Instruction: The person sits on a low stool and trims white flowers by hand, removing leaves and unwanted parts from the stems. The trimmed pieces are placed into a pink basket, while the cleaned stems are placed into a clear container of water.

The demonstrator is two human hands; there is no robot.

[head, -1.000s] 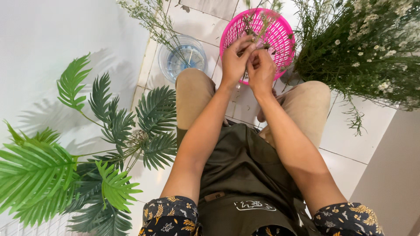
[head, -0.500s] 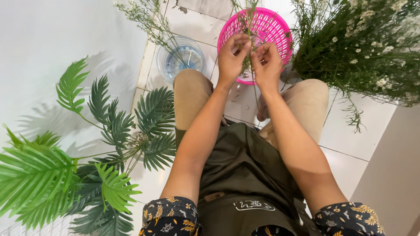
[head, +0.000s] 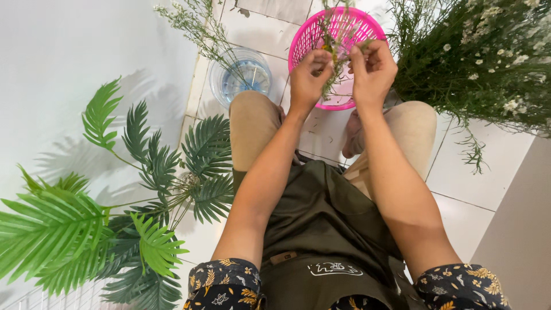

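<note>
While both arms are stretched out over the knees, a thin green sprig (head: 336, 63) is held between the left hand (head: 310, 77) and the right hand (head: 373, 72), above the near rim of the pink basket (head: 356, 28). Its long axis is seen running nearly upright in the head view, slightly slanted: the cut end points down toward the knees, below the left hand's fingers, and the leafy top points away, across the basket. The left hand is closed, with thumb and fingertips pinched on the lower stem; the right hand is curled shut on the sprig a little higher, just beside the left. A glass vase (head: 244, 77) holding water and a flowering twig is seen standing on the tiled floor (head: 459, 172) left of the basket. White-flowered greenery (head: 488, 57) is massed to the right, and palm leaves (head: 115, 229) lie to the left
</note>
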